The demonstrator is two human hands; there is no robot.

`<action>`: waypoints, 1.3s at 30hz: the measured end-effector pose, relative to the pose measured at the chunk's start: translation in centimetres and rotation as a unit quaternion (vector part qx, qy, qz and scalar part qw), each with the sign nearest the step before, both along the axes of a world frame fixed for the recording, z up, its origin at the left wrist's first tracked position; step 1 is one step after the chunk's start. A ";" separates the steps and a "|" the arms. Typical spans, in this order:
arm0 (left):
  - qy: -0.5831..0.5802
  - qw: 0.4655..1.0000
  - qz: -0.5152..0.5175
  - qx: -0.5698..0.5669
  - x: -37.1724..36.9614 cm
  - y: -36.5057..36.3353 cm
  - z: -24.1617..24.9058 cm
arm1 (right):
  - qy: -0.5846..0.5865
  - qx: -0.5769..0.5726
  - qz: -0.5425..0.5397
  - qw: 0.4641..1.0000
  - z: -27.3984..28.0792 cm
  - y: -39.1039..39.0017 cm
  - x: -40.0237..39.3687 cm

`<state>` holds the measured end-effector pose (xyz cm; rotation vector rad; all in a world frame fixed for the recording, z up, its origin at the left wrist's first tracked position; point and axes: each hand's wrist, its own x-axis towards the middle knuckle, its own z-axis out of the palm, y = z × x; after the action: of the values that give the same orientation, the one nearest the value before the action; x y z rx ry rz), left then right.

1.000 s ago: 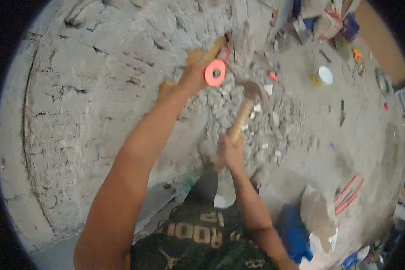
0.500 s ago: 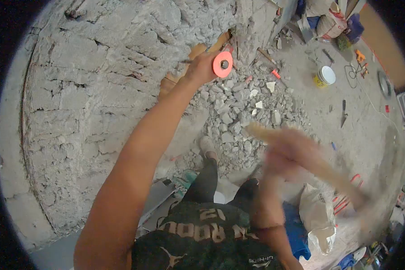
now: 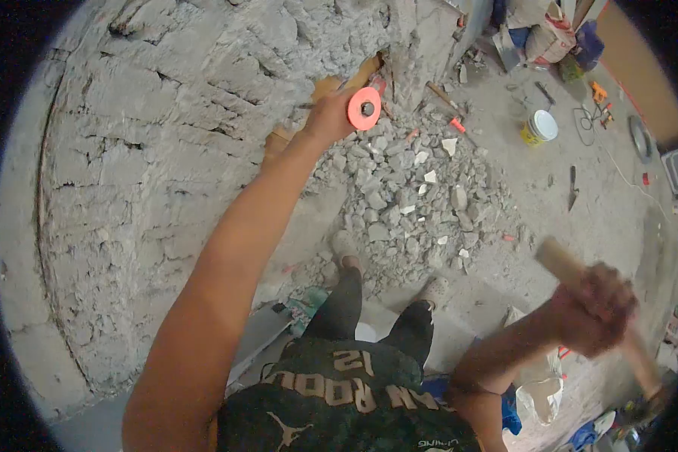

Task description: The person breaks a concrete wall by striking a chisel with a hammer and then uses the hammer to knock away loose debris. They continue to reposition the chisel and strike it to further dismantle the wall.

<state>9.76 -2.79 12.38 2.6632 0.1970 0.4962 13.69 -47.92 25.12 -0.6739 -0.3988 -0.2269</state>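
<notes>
My left hand (image 3: 333, 117) is wrapped round a chisel (image 3: 366, 109), seen from its struck end with a round pink-orange guard; the hand covers most of its shaft. It is held against the rough, chipped wall (image 3: 166, 135), beside a broken-out hollow where tan brick (image 3: 279, 139) shows. Out to the lower right, my right hand (image 3: 599, 309) is closed on the wooden handle of a hammer (image 3: 561, 264). The hammer's dark head lies at the far lower right, blurred by motion. A wide gap separates hammer and chisel.
Broken rubble (image 3: 407, 196) covers the floor at the wall's foot, around my shoes. Another wooden-handled tool (image 3: 443, 96) lies behind it. Farther right are a white-lidded yellow bucket (image 3: 541, 126), a trowel (image 3: 573, 188) and a cable. Filled sacks (image 3: 550, 38) stand at the back.
My right hand has swung the hammer outward to the right and down, away from the chisel. My left hand and the chisel stay nearly in place at the wall.
</notes>
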 end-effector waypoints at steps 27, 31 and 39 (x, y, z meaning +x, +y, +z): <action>-0.011 0.999 -0.020 0.037 -1.3 0.2 -1.1 | 0.281 -0.427 0.308 0.803 -20.0 21.8 -13.9; -0.038 0.999 -0.011 -0.002 -0.7 0.4 -1.2 | 0.310 -0.457 0.231 0.801 -17.8 14.5 -12.3; -0.032 0.999 -0.019 -0.034 -0.9 -0.4 0.8 | 0.068 0.026 0.114 0.991 -4.1 4.6 -3.5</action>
<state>8.85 -3.21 13.13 2.5763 0.1419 0.5524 10.19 -43.37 21.01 -0.5841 -0.3338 0.0253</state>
